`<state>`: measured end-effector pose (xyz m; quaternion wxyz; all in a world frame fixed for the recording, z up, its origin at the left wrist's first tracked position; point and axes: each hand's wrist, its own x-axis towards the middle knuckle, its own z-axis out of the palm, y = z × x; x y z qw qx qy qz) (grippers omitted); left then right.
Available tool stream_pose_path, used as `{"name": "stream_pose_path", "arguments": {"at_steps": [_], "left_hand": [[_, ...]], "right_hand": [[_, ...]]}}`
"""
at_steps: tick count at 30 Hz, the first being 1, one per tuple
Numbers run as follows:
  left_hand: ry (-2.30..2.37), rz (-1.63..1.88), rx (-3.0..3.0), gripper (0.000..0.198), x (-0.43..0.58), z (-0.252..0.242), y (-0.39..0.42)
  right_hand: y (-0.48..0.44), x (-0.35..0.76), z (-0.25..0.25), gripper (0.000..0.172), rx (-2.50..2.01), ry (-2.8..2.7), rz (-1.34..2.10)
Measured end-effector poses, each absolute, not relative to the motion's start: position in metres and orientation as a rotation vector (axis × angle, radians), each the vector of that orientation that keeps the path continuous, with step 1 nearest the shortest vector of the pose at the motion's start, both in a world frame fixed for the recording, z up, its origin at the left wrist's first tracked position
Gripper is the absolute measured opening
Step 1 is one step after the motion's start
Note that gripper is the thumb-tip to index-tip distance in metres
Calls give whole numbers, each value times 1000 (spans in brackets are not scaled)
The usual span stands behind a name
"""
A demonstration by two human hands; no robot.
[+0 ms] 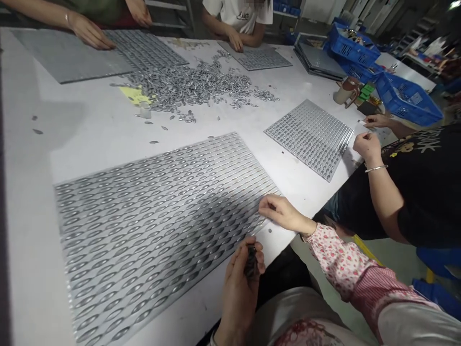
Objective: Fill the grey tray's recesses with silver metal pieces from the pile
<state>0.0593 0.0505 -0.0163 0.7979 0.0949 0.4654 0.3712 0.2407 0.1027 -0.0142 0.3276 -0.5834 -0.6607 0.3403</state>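
A large grey board (151, 216) lies before me, covered with rows of raised, leaf-shaped silvery pieces. Over its right edge, near the near corner, my right hand (283, 211) has thumb and forefinger pinched together; whatever lies between the tips is too small to make out. My left hand (241, 278), below the board's near edge, is curled around several small dark metal pieces (251, 262) in the palm. A big heap of loose leaf-shaped metal pieces (194, 84) spreads over the white table (32, 202) beyond the board.
Co-workers' hands (91, 33) are at a board (93, 57) back left and another board (266, 57) at the back. A person on the right works beside a smaller board (309, 137). Stacked panels (319, 62), a mug (346, 91) and blue baskets (406, 98) stand back right.
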Motion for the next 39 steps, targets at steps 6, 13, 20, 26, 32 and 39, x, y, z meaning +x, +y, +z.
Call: {"name": "stream_pose_path", "arguments": {"at_steps": [6,13,20,26,32,39], "left_hand": [[949,765,79,22,60,-18,47],[926,732,-19,25,61,-24,46],[949,801,-37,28,61,-20,51],[956,842,-105,29,65,-17,56],[1008,799,-72,29,66,-16,56],[937,806,-27,25,64,-19,54]], "right_hand": [[115,237,-18,19,-1664,-2050,693],[115,233,-23,20,-1759,-2114,594],[111,236,-15,24,-1511,-1970,698],[94,225,13,20,-1074,-2099,1017],[99,226,-6,23,-1392,-1788,921],[121,227,-29,21,-1681,-1813,672]]}}
